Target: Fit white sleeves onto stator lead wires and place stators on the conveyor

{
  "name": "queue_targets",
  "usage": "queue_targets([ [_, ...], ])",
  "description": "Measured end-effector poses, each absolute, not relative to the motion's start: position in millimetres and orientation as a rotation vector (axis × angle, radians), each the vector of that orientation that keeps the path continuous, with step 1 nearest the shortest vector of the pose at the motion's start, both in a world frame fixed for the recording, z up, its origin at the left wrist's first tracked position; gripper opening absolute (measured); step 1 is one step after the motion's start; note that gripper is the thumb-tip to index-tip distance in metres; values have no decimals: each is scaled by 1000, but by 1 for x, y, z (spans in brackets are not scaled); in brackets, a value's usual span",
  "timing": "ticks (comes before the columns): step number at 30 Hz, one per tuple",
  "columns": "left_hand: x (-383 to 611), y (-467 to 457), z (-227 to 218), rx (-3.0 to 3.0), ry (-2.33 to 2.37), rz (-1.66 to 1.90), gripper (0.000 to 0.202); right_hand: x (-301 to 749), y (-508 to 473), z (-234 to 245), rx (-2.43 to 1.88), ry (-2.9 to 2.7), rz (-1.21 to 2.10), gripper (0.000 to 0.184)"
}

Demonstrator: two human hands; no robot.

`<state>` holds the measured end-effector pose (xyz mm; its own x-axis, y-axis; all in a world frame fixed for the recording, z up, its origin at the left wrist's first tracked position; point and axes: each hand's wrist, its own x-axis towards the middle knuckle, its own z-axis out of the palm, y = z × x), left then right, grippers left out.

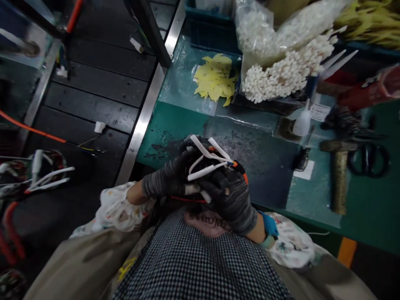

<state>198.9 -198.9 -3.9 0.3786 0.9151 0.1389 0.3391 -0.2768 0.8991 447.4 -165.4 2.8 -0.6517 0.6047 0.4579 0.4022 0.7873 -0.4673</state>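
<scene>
A wire bundle in white sleeves (203,152) stands up between my hands at the table's near edge. Its wires meet at a joint with blue and orange bits, beside an orange cable (245,178). My left hand (170,175), in a dark grey glove, curls around the left side of the bundle. From the right, my right hand (231,196), gloved alike, is closed around the base of the sleeved wires. Whatever body the wires come from is mostly hidden under the gloves.
Yellow strips (217,79) and a bag of white sleeves (278,71) lie at the back. To the right are a dropper bottle (301,123), a hammer (339,179) and scissors (368,160). A similar wired coil (50,166) sits left, past the metal table edge (142,121).
</scene>
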Motion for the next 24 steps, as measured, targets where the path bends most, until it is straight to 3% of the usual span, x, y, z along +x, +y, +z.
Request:
queue_targets([
  [6,203,-206,-20,1654,1091,981,98,449,-164,4,-705,-2363,343,23],
  [10,207,-206,-19,1745,1148,1007,98,475,-164,8,-642,-2336,321,29],
  [12,213,-203,-12,1877,1159,1001,95,485,-162,9,-741,-2330,302,43],
  [16,228,-195,9,2134,1220,899,95,491,-147,3,-968,-2267,615,68],
  [24,232,-190,19,2236,1206,867,92,496,-124,-11,-916,-2090,1130,83],
])
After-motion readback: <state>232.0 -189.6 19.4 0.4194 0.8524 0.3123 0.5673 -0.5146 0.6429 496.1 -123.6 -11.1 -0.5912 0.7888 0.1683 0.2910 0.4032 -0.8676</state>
